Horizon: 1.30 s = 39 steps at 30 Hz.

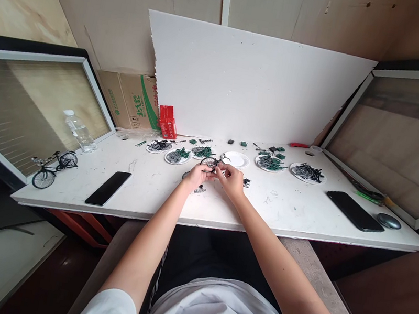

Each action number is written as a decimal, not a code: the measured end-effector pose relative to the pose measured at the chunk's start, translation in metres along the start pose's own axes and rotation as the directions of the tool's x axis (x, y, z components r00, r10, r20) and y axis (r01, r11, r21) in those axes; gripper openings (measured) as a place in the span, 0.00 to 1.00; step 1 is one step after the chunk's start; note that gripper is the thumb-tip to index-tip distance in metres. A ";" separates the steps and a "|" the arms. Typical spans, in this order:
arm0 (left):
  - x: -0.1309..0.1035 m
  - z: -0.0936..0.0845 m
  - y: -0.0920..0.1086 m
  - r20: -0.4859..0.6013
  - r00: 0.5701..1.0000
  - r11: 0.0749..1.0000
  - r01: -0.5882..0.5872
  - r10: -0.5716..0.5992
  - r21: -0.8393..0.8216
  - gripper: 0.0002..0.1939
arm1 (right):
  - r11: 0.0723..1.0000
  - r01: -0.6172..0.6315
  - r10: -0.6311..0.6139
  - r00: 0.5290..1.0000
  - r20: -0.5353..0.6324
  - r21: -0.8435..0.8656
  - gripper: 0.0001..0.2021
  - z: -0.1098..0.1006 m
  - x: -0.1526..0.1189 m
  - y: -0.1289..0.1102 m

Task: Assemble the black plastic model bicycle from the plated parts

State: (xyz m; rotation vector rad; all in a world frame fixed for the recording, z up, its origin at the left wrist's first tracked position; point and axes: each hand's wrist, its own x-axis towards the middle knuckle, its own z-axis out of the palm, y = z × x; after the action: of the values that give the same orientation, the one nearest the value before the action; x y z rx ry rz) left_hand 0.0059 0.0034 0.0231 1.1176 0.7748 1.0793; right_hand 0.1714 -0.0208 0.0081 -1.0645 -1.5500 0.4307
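Right of red carton (168,122): left hand (197,176), right hand (232,181) pinch miniature bicycle (212,162). Likely light, stiff, fragile; hold by frame (217,162).

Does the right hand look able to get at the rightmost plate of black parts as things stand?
Probably yes: nothing tall stands between the plate and the right hand, though its fingers are on the small bicycle and may need freeing.
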 end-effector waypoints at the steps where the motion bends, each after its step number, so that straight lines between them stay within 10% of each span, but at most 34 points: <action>1: 0.000 -0.001 0.000 -0.008 1.000 1.000 0.007 -0.007 -0.020 0.09 | 1.000 -0.001 0.001 1.000 0.001 -0.005 0.21 0.000 0.000 0.000; 29: -0.002 0.005 0.001 0.116 0.992 0.998 0.054 -0.055 0.013 0.28 | 0.994 0.092 -0.088 0.993 0.084 -0.050 0.15 0.006 -0.003 0.004; 39: -0.002 0.002 -0.004 0.136 0.990 0.989 -0.047 0.028 0.138 0.13 | 0.994 0.105 -0.102 0.992 0.080 -0.029 0.15 0.005 -0.002 0.008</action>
State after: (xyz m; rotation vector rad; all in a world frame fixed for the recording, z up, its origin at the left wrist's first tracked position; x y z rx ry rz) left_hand 0.0080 0.0002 0.0198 1.3153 0.7344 0.9818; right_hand 0.1698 -0.0171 -0.0002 -0.9972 -1.6788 0.3805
